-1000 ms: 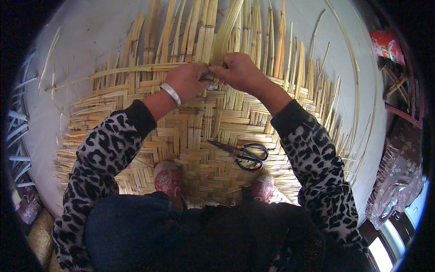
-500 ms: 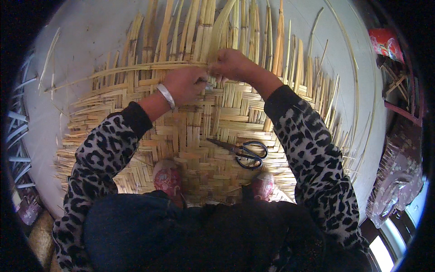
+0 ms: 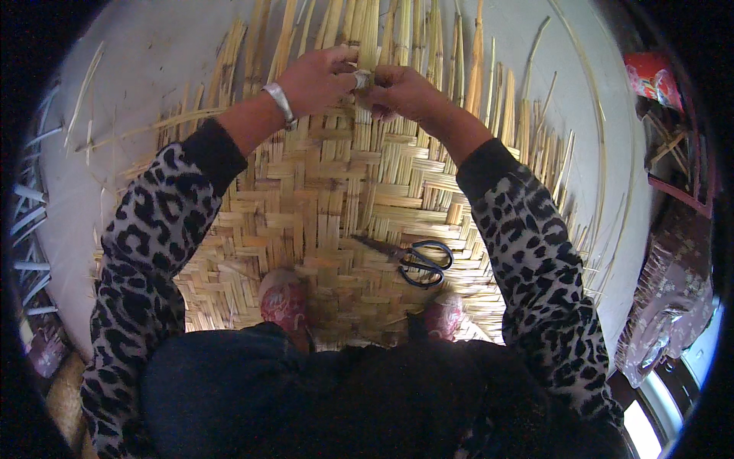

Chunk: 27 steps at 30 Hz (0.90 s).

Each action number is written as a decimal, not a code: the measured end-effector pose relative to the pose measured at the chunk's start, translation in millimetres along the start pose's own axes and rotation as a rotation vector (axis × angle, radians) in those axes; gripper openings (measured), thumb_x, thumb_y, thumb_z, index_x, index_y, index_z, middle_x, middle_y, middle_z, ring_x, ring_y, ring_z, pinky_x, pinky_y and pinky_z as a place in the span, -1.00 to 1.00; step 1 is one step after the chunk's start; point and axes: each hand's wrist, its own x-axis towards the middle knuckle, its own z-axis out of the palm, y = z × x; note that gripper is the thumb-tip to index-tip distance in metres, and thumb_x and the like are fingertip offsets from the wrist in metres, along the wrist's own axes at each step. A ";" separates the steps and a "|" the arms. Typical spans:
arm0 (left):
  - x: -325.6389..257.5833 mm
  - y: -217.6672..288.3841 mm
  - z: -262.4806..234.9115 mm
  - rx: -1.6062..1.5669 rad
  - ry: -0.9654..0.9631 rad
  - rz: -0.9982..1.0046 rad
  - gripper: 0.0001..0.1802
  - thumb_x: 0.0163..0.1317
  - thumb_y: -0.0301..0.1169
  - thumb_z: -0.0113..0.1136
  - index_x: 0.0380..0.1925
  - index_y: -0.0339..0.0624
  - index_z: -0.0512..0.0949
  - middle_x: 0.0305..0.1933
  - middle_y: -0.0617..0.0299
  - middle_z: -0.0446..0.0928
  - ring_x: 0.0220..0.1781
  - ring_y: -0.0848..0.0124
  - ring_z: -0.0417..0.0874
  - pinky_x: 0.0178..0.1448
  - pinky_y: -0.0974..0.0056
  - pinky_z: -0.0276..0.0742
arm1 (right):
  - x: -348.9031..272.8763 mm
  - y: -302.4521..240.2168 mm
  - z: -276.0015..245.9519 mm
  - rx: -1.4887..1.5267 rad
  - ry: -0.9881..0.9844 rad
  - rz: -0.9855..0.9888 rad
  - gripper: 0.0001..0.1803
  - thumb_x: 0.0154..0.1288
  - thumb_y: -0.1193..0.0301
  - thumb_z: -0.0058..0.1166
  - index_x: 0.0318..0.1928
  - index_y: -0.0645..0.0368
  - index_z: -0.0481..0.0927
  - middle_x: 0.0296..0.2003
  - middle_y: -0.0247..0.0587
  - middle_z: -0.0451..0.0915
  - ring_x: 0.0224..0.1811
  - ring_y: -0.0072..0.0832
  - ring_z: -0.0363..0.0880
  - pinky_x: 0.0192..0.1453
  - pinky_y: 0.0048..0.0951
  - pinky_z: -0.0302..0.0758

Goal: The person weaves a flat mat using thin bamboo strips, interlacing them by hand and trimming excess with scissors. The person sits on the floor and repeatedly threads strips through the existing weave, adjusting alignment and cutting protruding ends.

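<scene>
A half-woven mat [image 3: 306, 203] of flat, straw-coloured split reed strips spreads over the floor under me. At its far edge, upright strip ends fan out. My right hand [image 3: 409, 93] pinches one pale reed strip [image 3: 368, 47] near the centre of that edge. From the other side my left hand [image 3: 317, 80], a silver bangle at its wrist, has curled fingers on the same strip; part of the grip is hidden. Closer to me, black-handled scissors [image 3: 422, 264] lie on the mat, their dark blades pointing left.
My red-patterned shoes [image 3: 284, 302] rest on the mat's near part. Loose long strips [image 3: 589, 69] lie on the pale floor at right. Metal tubes [image 3: 30, 218] stand along the left rim. A red container [image 3: 654, 80] and a fringed cloth [image 3: 665, 294] are at right.
Both hands have moved away from me, up the strip ends. The long crosswise strip beneath them is now mostly hidden behind my left arm. The scissors have stayed put.
</scene>
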 end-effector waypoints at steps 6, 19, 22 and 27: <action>25.9 -2.9 -2.0 0.031 -0.132 -0.177 -0.55 0.30 -0.21 0.18 0.13 -0.17 0.50 -0.30 0.24 0.65 -0.43 0.50 0.60 -0.33 0.33 0.55 | 0.8 19.8 5.9 0.101 0.085 0.031 -0.72 0.28 0.35 0.15 -0.13 0.32 0.60 -0.36 -0.16 0.66 -0.44 -0.46 0.68 -0.32 -0.45 0.69; 11.3 33.7 -9.1 0.094 -0.105 0.016 -0.74 0.24 -0.27 0.24 -0.21 -0.23 0.56 -0.46 0.31 0.54 -0.44 0.56 0.52 -0.33 0.35 0.49 | -15.0 -10.5 -35.1 0.134 -0.141 0.013 -0.62 0.34 0.43 0.08 0.06 0.45 0.46 -0.12 -0.03 0.62 0.01 -0.36 0.64 0.16 -0.46 0.58; -8.0 47.1 -13.0 0.174 -0.090 0.104 -0.75 0.21 -0.35 0.24 -0.16 -0.25 0.58 -0.40 0.27 0.59 -0.38 0.55 0.56 -0.25 0.33 0.53 | 11.4 -19.8 -25.1 -0.149 -0.264 -0.222 -0.65 0.34 0.44 0.07 0.07 0.38 0.52 -0.10 -0.16 0.63 -0.07 -0.50 0.62 0.02 -0.52 0.56; -38.1 62.9 -23.8 0.088 -0.144 0.005 -0.68 0.17 -0.42 0.27 -0.06 -0.25 0.61 -0.28 0.17 0.67 -0.28 0.49 0.64 -0.13 0.28 0.59 | 66.8 -28.0 3.4 -0.405 -0.523 -0.264 -0.70 0.37 0.28 0.10 0.01 0.19 0.59 -0.20 -0.24 0.66 -0.22 -0.54 0.60 -0.19 -0.40 0.56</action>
